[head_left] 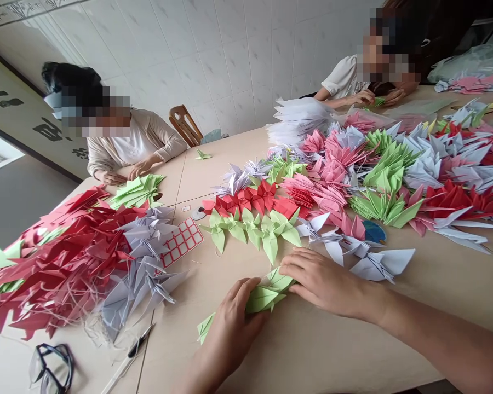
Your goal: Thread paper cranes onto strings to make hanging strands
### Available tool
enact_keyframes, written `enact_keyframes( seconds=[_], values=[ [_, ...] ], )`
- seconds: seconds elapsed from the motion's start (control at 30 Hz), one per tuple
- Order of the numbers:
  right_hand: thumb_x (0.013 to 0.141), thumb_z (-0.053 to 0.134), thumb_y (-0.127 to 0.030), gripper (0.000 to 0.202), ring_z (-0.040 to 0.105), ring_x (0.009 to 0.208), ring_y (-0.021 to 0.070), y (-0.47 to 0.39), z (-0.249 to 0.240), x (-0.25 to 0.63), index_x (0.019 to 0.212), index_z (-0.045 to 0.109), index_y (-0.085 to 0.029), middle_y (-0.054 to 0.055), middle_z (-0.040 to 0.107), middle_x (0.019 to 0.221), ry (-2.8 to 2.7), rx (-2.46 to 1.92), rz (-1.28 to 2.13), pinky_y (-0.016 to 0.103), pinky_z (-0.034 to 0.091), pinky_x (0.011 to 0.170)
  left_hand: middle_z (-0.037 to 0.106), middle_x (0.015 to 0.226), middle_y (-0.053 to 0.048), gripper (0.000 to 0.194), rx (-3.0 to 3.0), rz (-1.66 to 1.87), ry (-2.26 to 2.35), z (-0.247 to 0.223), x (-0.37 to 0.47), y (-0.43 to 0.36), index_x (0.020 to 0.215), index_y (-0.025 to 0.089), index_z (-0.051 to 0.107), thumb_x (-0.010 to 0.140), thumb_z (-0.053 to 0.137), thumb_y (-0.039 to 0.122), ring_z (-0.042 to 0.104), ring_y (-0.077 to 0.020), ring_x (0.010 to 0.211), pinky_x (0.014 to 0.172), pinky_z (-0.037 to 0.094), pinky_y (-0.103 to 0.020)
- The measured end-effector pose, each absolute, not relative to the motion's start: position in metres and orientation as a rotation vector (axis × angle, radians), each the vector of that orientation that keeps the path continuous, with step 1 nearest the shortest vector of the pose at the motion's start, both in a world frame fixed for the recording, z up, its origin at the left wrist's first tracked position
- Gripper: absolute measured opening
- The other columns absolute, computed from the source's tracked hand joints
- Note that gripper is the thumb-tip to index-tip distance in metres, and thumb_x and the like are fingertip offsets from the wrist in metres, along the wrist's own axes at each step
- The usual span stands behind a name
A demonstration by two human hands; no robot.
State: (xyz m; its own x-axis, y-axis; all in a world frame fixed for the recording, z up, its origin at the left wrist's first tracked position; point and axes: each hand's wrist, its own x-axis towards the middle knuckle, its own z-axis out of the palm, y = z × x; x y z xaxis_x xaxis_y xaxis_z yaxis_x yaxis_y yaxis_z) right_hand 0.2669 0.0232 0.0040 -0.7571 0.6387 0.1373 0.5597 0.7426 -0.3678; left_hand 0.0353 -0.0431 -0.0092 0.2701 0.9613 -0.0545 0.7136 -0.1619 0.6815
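Observation:
Light green folded-paper cranes (266, 297) lie in a short row on the table in front of me. My left hand (232, 323) has its thumb and fingers closed around the near end of this row. At its far end my right hand (318, 282) presses with bent fingers on the green paper. One more green folded piece (206, 327) sticks out left of my left hand. Just beyond my hands are a row of green cranes (252, 229), a red row (246, 200) and pale lilac-white cranes (363, 257). My fingers partly cover the held cranes.
At the left lie a heap of red cranes (78, 257), a label sheet (182, 243), eyeglasses (51, 369) and a pointed tool with a black grip (137, 345). Many coloured cranes (386, 161) cover the right side. Two people sit across the table (213, 169), handling green paper.

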Motion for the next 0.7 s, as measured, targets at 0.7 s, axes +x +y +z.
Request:
enact_keyframes(
  seconds=[0.7],
  values=[
    [0.085, 0.065, -0.015, 0.004, 0.060, 0.088, 0.0219, 0.012, 0.021, 0.271, 0.088, 0.065, -0.018, 0.004, 0.066, 0.090, -2.711, -0.895, 0.531, 0.042, 0.042, 0.099, 0.064, 0.114, -0.005, 0.036, 1.961, 0.476, 1.480, -0.012, 0.034, -0.047, 0.106, 0.025, 0.049, 0.079, 0.060, 0.006, 0.061, -0.0225, 0.103, 0.088, 0.050, -0.038]
  ],
)
